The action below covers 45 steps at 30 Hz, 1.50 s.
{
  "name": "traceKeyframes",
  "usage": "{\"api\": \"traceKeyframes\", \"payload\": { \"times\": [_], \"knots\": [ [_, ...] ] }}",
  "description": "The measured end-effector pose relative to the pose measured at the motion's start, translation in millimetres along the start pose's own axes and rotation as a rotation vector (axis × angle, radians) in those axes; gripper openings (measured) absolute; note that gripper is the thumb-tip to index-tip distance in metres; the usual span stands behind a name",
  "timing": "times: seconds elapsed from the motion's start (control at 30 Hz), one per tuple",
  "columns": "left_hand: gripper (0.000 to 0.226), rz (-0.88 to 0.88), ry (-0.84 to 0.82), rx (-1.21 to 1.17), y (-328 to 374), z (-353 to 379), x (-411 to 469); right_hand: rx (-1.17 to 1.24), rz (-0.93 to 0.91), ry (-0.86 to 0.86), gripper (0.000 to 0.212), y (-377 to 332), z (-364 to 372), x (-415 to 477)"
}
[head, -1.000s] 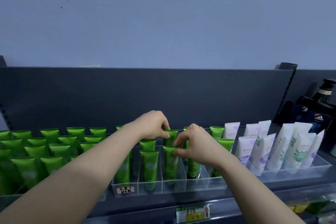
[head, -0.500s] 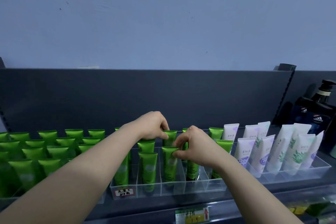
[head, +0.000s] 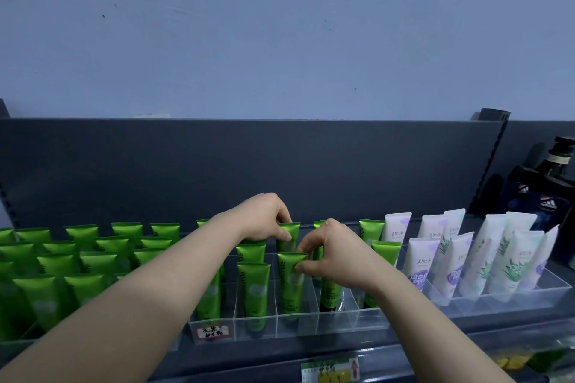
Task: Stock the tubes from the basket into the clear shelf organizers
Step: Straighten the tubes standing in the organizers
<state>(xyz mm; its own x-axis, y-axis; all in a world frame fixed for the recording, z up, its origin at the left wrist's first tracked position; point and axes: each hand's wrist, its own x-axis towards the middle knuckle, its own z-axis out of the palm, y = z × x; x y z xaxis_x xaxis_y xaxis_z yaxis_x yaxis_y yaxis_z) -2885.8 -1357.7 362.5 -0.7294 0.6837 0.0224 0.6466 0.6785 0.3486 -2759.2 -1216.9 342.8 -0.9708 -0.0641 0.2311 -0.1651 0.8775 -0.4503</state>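
Fingers (head: 283, 218) of the left hand (head: 264, 218) are curled and pinch the flat top of the back green tube (head: 289, 235). The right hand (head: 334, 255) is just beside it, a bit lower. Its thumb and finger pinch the top edge of the front green tube (head: 292, 286). Both tubes stand upright, one behind the other, in the same slot of the clear organizer (head: 311, 325). A small label (head: 214, 332) with dark writing sits on the front left corner of this organizer. To the left, rows of green tubes (head: 81, 261) stand close together. To the right, white tubes (head: 485, 258) lean in another clear tray (head: 529, 297). A dark bottle (head: 547, 183) stands at the far right. Next to one second ago, almost nothing is different: both hands stay on the same two tubes, in the same spot.
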Motion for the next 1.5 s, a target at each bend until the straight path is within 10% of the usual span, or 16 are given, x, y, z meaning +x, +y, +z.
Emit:
{"api": "traceKeyframes", "payload": {
  "times": [1.5],
  "knots": [
    [0.034,0.018,0.007,0.056,51.2,-0.7,15.1,-0.234,0.038,0.044,0.025,27.8,-36.3,-20.8]
  ]
}}
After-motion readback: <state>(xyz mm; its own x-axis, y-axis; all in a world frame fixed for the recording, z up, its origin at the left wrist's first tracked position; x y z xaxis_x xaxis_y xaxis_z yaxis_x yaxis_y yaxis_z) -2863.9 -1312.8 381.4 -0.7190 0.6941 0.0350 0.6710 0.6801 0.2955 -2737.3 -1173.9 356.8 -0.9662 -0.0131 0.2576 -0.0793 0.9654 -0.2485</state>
